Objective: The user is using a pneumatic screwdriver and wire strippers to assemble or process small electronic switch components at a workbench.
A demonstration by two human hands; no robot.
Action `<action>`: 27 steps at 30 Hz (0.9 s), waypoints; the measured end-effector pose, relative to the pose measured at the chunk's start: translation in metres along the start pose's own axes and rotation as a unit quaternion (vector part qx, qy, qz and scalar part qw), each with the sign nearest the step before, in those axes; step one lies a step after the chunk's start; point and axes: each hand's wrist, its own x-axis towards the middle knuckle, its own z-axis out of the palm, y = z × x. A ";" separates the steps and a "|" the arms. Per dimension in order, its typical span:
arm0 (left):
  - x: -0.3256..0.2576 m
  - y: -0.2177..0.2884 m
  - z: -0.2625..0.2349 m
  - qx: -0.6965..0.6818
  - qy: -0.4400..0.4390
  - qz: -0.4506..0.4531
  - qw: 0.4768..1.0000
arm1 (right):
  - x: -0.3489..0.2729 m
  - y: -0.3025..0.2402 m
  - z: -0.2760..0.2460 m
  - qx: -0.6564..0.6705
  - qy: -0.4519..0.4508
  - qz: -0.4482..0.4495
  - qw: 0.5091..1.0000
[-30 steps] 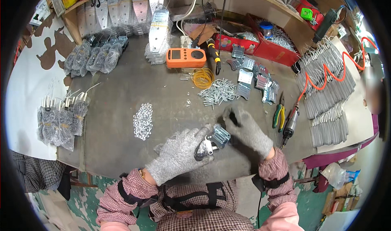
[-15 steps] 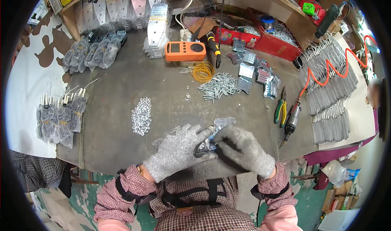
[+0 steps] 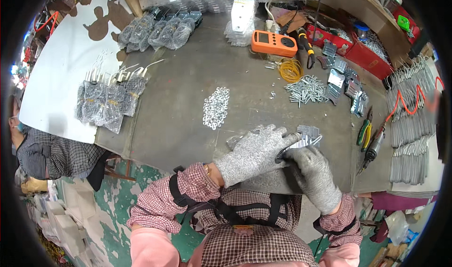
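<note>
Both my hands wear grey knit gloves and meet near the front edge of the grey workbench [image 3: 179, 121]. My left hand [image 3: 252, 154] lies flat, fingers pressing on a small metal bracket [image 3: 306, 137] inside a clear plastic bag [image 3: 238, 139]. My right hand [image 3: 313, 173] is closed on the near side of the same bracket, thumb against my left fingertips. A patch of small silver washers [image 3: 215, 108] lies just beyond my left hand.
A pile of screws [image 3: 306, 89], loose metal brackets [image 3: 348, 90], an orange meter [image 3: 274, 43], a yellow wire coil [image 3: 291, 70], green pliers [image 3: 363, 131] and a power screwdriver [image 3: 374, 147] lie on the right. Bagged hardware [image 3: 110, 100] sits left. Another person [image 3: 42, 149] sits at far left.
Both hands have moved from the bench middle toward the front edge with the bracket. My left hand has flattened over it, and my right hand has dropped below it.
</note>
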 end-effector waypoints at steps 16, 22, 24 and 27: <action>0.018 0.048 -0.005 -0.673 -0.093 -0.166 0.714 | -0.054 0.011 0.031 0.226 0.139 0.120 0.957; 0.207 0.015 -0.029 0.058 0.156 0.017 0.986 | -0.047 0.021 0.031 0.114 0.197 0.150 0.962; 0.257 -0.012 -0.004 0.045 0.140 0.105 0.984 | -0.042 0.014 0.035 0.110 0.210 0.148 0.960; 0.293 -0.024 0.034 -0.029 0.144 0.133 0.980 | -0.045 0.020 0.035 0.128 0.203 0.152 0.959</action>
